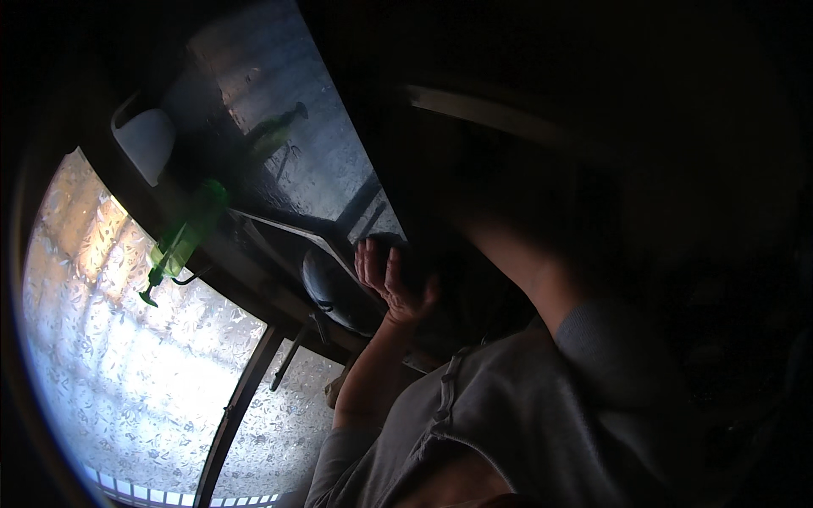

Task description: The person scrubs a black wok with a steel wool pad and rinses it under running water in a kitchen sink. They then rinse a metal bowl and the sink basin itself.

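My left hand [395,282] is raised at the centre, its fingers spread at the lower edge of a glossy, wet-looking surface [317,165]. A dark shape lies at the fingertips; whether the hand holds it is hidden in shadow. My right forearm [527,260] reaches up into darkness, and the right hand itself cannot be made out. Left of the left hand stands a translucent green spray bottle [181,247] with its trigger head against the bright window. The glossy surface shows its reflection. A rounded, shiny object [327,289] lies close to the left hand's fingers.
A patterned frosted window [146,355] with a dark frame [238,413] fills the left side. A pale plastic container with a handle [146,143] is at the upper left. A pale strip [476,111] crosses the dark upper right. Much of the right side is too dark to read.
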### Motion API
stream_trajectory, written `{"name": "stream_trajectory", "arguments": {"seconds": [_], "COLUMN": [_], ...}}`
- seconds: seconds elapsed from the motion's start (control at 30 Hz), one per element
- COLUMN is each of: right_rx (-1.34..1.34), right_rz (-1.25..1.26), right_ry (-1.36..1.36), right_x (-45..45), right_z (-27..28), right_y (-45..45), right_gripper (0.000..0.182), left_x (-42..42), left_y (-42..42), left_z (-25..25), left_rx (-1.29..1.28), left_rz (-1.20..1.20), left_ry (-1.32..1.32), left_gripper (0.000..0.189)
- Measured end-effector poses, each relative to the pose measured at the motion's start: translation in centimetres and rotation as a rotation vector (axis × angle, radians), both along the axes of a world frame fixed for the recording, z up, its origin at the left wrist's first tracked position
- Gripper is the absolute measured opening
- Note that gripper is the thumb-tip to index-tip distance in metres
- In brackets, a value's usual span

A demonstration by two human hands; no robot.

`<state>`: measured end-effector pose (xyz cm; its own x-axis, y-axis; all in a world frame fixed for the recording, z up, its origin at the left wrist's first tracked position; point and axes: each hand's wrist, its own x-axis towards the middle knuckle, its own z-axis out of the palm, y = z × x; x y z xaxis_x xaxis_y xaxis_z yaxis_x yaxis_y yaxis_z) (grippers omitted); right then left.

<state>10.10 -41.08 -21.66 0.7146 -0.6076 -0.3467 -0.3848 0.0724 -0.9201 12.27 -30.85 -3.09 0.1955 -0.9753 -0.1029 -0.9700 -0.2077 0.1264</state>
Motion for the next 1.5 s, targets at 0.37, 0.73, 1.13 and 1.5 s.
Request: {"name": "stream_trajectory", "arguments": {"seconds": [0.37,0.73,1.13,1.5], "right_rx": [-0.002,-0.407,-0.349,-0.359], "right_rz": [0.082,0.217,0.213,0.480], "right_ry": [0.079,0.086,-0.042,-0.239], "right_x": [-6.1,-15.5,-13.6,-4.0], "right_z": [2.1,6.3,17.1,21.8], "right_y": [-1.4,-3.9,-4.6,4.1], "right_gripper": [0.045,0.040,0.027,0.028], "left_x": [0.9,0.7,-1.3,-9.9], "left_y": [-1.3,-0.3,9.4,29.8], "left_z": [0.9,0.3,2.3,8.9], "left_rx": [-0.042,-0.129,-0.203,0.051], "left_rz": [0.096,0.150,0.112,1.347], "left_ry": [0.126,0.241,0.095,0.373], "left_gripper": [0.066,0.071,0.060,0.076]}}
